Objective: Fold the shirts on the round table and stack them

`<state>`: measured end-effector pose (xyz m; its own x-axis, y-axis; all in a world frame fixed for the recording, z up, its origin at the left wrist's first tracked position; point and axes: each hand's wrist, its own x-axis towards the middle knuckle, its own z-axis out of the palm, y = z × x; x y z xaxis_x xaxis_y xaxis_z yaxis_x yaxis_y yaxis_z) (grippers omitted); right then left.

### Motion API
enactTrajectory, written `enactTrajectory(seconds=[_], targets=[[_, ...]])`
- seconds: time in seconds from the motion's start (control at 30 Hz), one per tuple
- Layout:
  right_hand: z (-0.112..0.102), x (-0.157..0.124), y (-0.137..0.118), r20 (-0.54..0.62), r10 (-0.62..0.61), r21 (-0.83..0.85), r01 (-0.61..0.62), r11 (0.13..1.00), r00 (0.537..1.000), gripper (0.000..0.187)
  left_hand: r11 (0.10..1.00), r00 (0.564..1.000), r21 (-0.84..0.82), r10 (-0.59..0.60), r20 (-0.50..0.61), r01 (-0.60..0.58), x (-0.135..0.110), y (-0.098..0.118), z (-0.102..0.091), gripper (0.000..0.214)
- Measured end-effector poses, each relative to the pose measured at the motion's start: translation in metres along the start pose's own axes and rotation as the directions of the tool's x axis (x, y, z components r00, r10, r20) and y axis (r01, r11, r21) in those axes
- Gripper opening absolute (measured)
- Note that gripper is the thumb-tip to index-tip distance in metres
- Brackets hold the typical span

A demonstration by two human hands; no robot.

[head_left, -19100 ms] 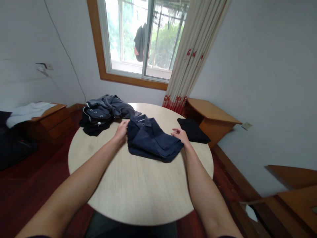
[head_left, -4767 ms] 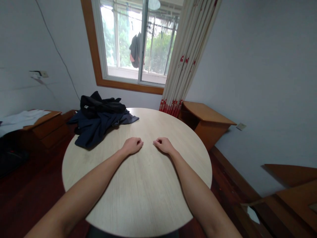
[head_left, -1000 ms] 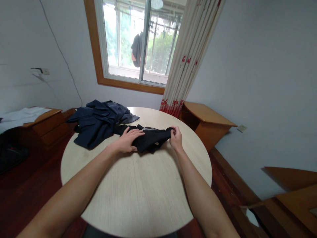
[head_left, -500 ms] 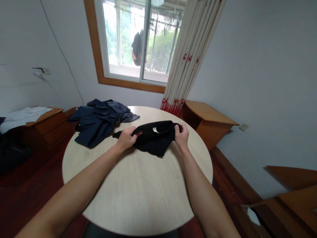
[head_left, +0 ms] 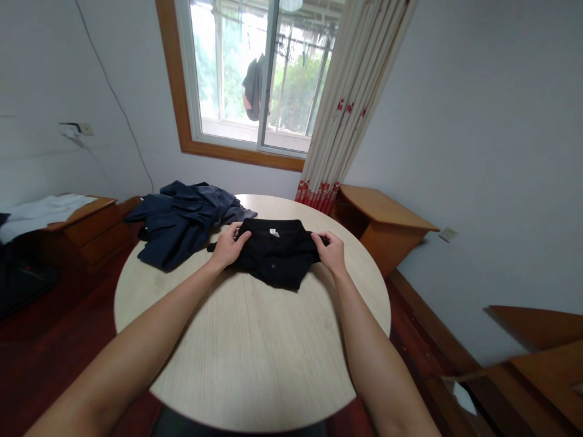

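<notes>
A black collared shirt (head_left: 277,261) lies bunched on the round pale table (head_left: 255,358), its collar at the far side. Inside the collar a small white label shows, and a button is visible lower down on the front. My left hand (head_left: 229,246) grips the shirt at the left of the collar, thumb on top. On the other side my right hand (head_left: 330,250) pinches the shirt's right shoulder part between thumb and fingers. How the lower part of the shirt is folded underneath cannot be made out.
A heap of dark blue and grey clothes (head_left: 182,218) lies at the table's back left. Behind stand a window (head_left: 259,79) and a curtain (head_left: 350,109). A wooden desk (head_left: 387,212) is at the right, a wooden cabinet (head_left: 86,233) with white cloth at the left.
The collar has been spread and turned more toward me, so the label has shifted left and a button now shows. My left hand has moved slightly left and up; the right stays nearly in place.
</notes>
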<state>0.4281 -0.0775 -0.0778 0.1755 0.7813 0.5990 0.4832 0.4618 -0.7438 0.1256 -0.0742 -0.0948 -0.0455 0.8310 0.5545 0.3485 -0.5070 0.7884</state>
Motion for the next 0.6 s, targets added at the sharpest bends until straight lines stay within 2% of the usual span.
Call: enactTrajectory(seconds=[0.1, 0.27, 0.33, 0.4, 0.43, 0.5, 0.57, 0.6], targets=[[-0.001, 0.003, 0.006, -0.045, -0.003, -0.036, 0.001, 0.999, 0.999, 0.035, 1.000, 0.998, -0.017, 0.002, 0.066, -0.001, 0.002, 0.003, -0.004, 0.037], [0.000, 0.004, 0.008, -0.035, -0.002, -0.045, 0.001, 0.999, 0.999, 0.039, 1.000, 0.993, 0.016, 0.019, 0.114, -0.021, 0.004, 0.004, -0.008, 0.040], [-0.003, 0.004, 0.010, 0.016, 0.022, -0.026, -0.021, 0.999, 1.000, 0.040, 0.998, 0.988, 0.049, 0.025, 0.150, -0.033, 0.006, 0.003, -0.013, 0.042], [-0.012, 0.003, 0.013, 0.179, 0.073, -0.014, -0.072, 0.997, 0.981, 0.041, 0.991, 0.967, 0.128, 0.006, 0.254, -0.040, 0.008, 0.000, -0.023, 0.043], [-0.017, 0.003, 0.017, 0.287, 0.107, -0.015, -0.107, 0.994, 0.952, 0.044, 0.983, 0.941, 0.177, -0.020, 0.337, -0.042, 0.008, -0.002, -0.030, 0.043], [-0.027, 0.001, 0.025, 0.485, 0.184, -0.033, -0.193, 0.981, 0.855, 0.053, 0.958, 0.856, 0.283, -0.104, 0.506, -0.051, 0.009, -0.007, -0.043, 0.048], [-0.034, -0.001, 0.034, 0.616, 0.268, -0.081, -0.279, 0.957, 0.740, 0.045, 0.914, 0.771, 0.396, -0.191, 0.607, -0.085, 0.009, -0.014, -0.054, 0.062], [-0.036, -0.001, 0.038, 0.650, 0.308, -0.119, -0.307, 0.944, 0.695, 0.035, 0.886, 0.746, 0.450, -0.225, 0.626, -0.110, 0.009, -0.017, -0.057, 0.068]])
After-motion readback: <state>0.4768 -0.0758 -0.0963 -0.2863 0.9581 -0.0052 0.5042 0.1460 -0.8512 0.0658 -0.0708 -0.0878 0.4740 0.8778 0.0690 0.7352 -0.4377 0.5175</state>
